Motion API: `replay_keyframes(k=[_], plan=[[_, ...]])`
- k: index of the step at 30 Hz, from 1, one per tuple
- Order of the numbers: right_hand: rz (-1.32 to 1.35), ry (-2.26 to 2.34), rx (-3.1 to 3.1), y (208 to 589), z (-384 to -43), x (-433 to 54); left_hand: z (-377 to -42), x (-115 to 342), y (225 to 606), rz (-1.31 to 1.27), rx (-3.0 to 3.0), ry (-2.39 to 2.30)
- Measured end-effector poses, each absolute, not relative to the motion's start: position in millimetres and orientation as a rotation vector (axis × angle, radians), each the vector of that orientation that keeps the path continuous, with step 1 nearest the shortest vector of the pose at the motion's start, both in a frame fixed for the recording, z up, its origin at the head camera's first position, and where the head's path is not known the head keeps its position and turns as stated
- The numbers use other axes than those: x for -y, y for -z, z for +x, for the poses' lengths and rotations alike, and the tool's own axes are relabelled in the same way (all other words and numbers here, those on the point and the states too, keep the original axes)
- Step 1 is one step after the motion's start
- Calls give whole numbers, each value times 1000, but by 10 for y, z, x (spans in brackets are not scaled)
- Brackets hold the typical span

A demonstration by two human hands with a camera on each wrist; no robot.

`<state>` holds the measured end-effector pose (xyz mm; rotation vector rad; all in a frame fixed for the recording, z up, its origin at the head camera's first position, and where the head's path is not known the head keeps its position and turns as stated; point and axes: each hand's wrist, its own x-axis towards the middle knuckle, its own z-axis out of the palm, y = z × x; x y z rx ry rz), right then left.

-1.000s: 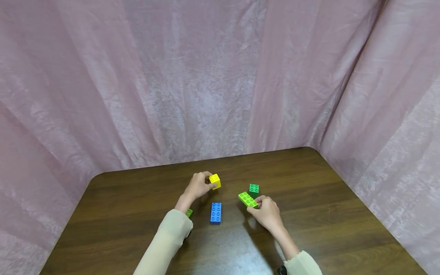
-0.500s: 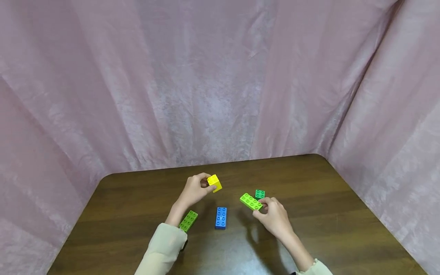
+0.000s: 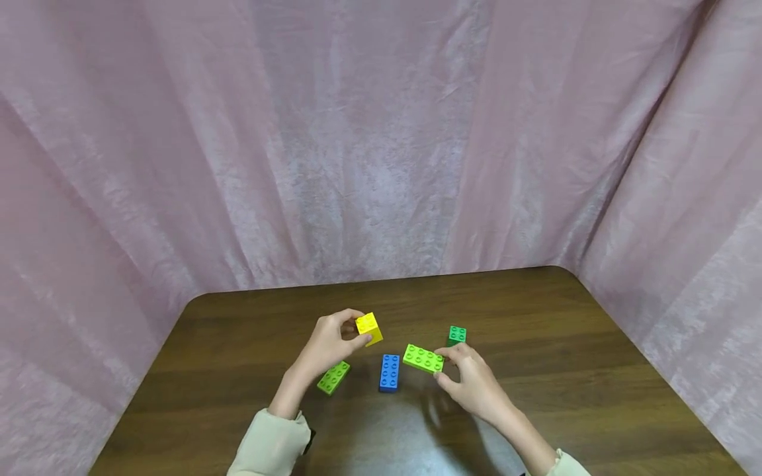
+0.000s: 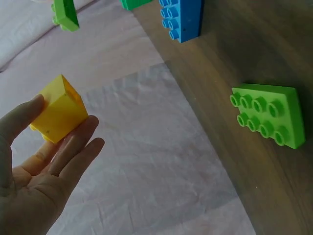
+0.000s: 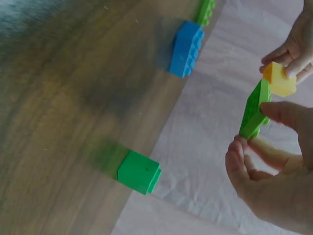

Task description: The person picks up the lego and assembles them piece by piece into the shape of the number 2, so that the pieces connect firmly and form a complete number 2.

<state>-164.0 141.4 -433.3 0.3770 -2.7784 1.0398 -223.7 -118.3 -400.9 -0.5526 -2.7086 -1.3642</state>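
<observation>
My left hand (image 3: 327,340) pinches a small yellow toy brick (image 3: 369,328) between thumb and fingers, above the table; in the left wrist view the yellow brick (image 4: 59,108) shows its hollow underside. My right hand (image 3: 473,383) holds a flat lime-green brick (image 3: 423,358) by its right end, studs up, also raised. A gap separates the two held bricks in the head view. Between the hands a long blue brick (image 3: 389,373) lies on the table. Close behind the right hand stands a small dark green brick (image 3: 457,335), partly covered by that hand.
Another flat green brick (image 3: 333,377) lies on the brown wooden table (image 3: 238,370), beside my left wrist. The table's far edge meets a pink curtain (image 3: 369,165), which also hangs along both sides.
The lime-green brick has turned and moved leftward toward the yellow one. My left hand has drawn back a little, uncovering the flat green brick. The head view has shifted slightly.
</observation>
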Motion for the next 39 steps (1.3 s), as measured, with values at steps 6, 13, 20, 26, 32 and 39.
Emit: replay_keyframes(k=[6, 13, 20, 26, 32, 39], plan=[[767, -1030, 2812, 4412, -1561, -1481, -2021, 1284, 4026, -652, 2725, 1354], [975, -999, 2856, 4538, -1495, -1488, -1827, 1253, 4114, -736, 2755, 1355], [1005, -1007, 2922, 4596, -1492, -1373, -1680, 1241, 4257, -718, 2796, 1358], [1022, -991, 2977, 4654, -1482, -1348, -1571, 1234, 4413, -730, 2881, 1462], [1017, -1017, 3011, 4694, -1490, -1322, -1524, 1251, 4525, -761, 2939, 1518], [1025, -1005, 3014, 4726, -1509, -1294, -1476, 1275, 4567, -747, 2990, 1533]])
